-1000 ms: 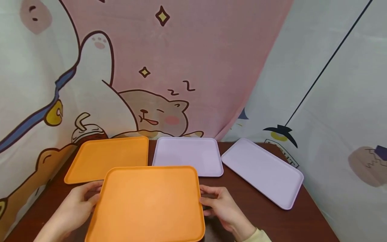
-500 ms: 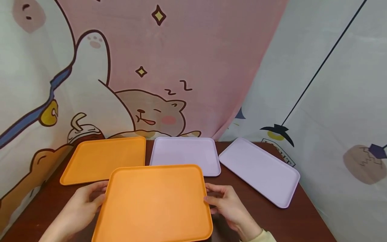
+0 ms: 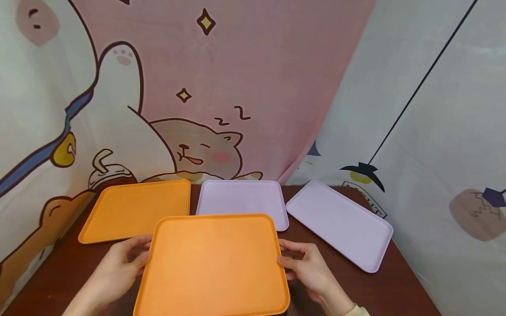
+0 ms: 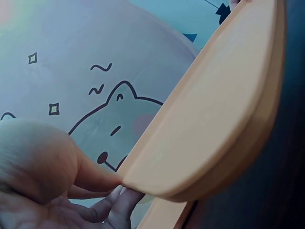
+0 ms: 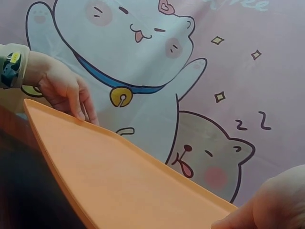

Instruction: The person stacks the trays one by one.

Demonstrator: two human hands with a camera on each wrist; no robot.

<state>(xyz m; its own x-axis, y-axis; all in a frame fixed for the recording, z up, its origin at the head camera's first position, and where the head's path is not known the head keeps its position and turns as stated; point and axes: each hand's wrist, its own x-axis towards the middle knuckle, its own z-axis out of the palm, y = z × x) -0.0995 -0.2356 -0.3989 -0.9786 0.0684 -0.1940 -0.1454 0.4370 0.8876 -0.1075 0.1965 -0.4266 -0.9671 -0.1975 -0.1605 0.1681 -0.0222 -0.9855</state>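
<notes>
An orange rectangular tray [image 3: 213, 265] with a low rim is held between my two hands, above the near part of the table. My left hand [image 3: 118, 270] pinches its left edge, thumb on the rim and fingers beneath, as the left wrist view shows on the tray [image 4: 205, 114]. At the opposite edge my right hand [image 3: 310, 270] pinches the rim in the same way, its thumb [image 5: 233, 219] on the tray's side. The tray's inner face is bare. Its near edge runs close to the bottom of the head view.
Behind lie another orange tray [image 3: 138, 210] at left, a lilac tray [image 3: 243, 199] in the middle, partly covered by the held one, and a second lilac tray [image 3: 341, 226] set aslant at right. The dark brown table [image 3: 375, 289] meets a cartoon-printed cloth [image 3: 257, 66] at its back.
The held orange tray and both hands have shifted to the right in the head view. The grip is the same, and the head view has also turned slightly.
</notes>
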